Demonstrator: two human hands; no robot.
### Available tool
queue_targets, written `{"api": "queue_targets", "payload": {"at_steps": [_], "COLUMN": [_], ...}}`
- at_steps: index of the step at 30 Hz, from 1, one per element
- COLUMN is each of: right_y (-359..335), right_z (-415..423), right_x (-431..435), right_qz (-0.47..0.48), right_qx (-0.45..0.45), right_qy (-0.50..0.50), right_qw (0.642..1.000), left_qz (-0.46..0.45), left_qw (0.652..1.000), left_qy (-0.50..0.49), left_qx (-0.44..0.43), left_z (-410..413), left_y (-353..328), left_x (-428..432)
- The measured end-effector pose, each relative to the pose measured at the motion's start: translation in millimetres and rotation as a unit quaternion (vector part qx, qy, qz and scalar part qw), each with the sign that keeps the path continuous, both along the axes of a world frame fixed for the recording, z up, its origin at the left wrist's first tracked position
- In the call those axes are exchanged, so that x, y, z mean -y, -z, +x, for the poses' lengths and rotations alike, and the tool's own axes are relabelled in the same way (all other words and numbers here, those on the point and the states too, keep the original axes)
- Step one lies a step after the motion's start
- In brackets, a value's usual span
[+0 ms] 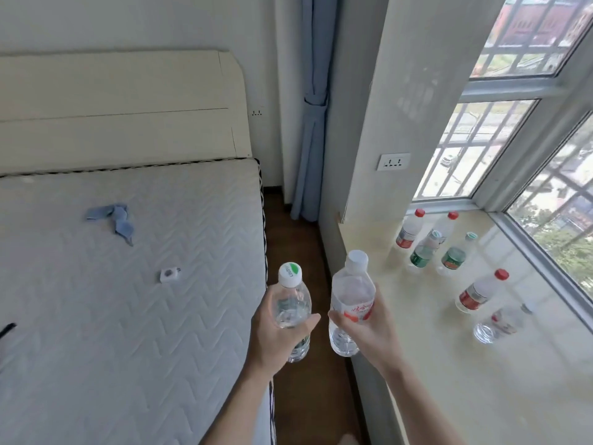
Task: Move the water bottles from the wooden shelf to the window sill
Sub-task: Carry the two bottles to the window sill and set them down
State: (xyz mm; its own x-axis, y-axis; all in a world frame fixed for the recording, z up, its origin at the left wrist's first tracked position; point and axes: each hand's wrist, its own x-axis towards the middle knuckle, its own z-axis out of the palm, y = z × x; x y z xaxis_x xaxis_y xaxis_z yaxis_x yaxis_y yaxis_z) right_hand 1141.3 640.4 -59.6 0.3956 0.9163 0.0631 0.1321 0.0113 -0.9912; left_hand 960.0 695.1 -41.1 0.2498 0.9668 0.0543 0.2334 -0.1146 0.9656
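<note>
Your left hand (276, 329) grips a green-capped bottle (293, 313); your right hand (365, 329) grips a white-capped bottle (351, 300). Both are held upright above the floor, beside the window sill (449, 364), where six bottles (452, 258) stand.

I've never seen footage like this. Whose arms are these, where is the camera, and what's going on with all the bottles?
There is no machine here. These are a person's own bare arms, filmed by one wide-angle camera worn on the head, looking forward and down. The left hand grips a green-capped bottle. The right hand grips a red-labelled bottle with a white cap. Both bottles are clear and are held in the air, between the mattress and the window sill. Six more bottles already sit on the sill near the glass. A blue cloth lies on the mattress.
</note>
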Motion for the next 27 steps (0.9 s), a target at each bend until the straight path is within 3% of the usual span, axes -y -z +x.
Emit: {"api": "queue_targets", "payload": {"at_steps": [8, 19, 27], "right_y": [16.5, 1.5, -11.1], "right_z": [46.9, 176.1, 251.9], "right_x": [-97.3, -256.1, -286.6], "right_qz": [-0.016, -0.001, -0.016], "right_qx": [0.014, 0.026, 0.031], "right_qy": [0.016, 0.058, 0.153], "right_qw": [1.000, 0.998, 0.988], "left_qz": [-0.009, 0.019, 0.007], "left_qw": [1.000, 0.997, 0.983], "left_qy": [0.015, 0.075, 0.182], "left_qx": [-0.007, -0.008, -0.001], "left_z": [50.0, 185.4, 285.7], "left_y": [10.1, -0.5, -7.3], "left_x": [-109.0, -275.0, -338.3]}}
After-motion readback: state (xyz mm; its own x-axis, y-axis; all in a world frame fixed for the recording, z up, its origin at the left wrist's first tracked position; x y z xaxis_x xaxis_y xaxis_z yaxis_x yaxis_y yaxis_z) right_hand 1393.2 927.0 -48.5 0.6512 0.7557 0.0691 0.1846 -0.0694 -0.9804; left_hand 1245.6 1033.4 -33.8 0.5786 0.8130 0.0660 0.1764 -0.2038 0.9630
